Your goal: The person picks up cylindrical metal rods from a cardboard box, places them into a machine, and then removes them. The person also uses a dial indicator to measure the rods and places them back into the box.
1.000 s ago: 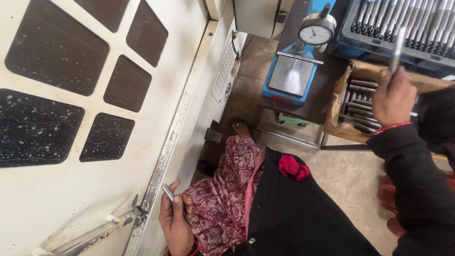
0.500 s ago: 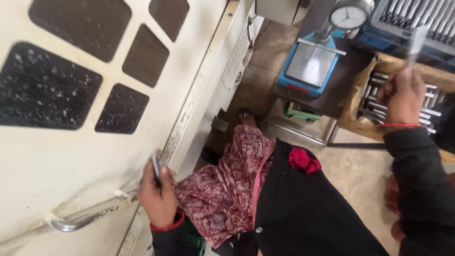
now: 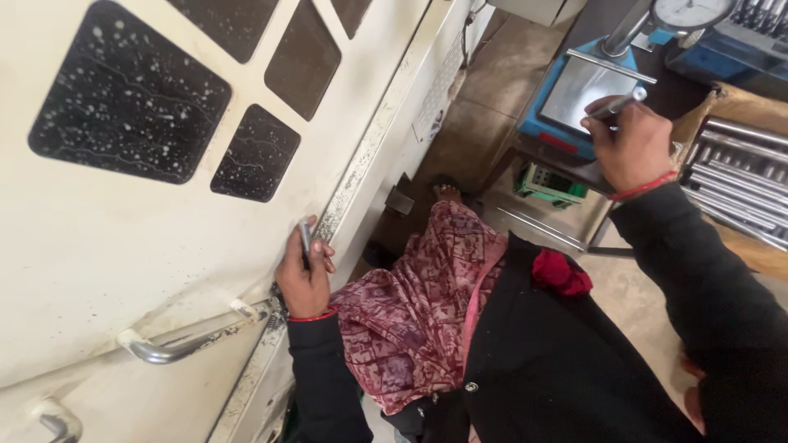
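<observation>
My left hand (image 3: 302, 277) is closed around a short metal rod (image 3: 305, 242) and rests against the cream machine door (image 3: 107, 238), just right of its steel handle (image 3: 185, 340). My right hand (image 3: 630, 148) grips another metal rod (image 3: 617, 104), held above the flat plate of a blue dial gauge stand (image 3: 584, 86). A red thread circles each wrist. I wear a black jacket over patterned red cloth.
The machine door has dark speckled windows (image 3: 127, 102). A cardboard box of several steel rods (image 3: 739, 176) sits at the right, with a blue rack of rods (image 3: 759, 29) behind it. A green item (image 3: 548, 182) lies under the stand's table. One bare foot (image 3: 447, 194) shows on the floor.
My right hand has come down from the rod box to the gauge stand's plate. My left hand has risen along the door's edge, past the handle, with its rod.
</observation>
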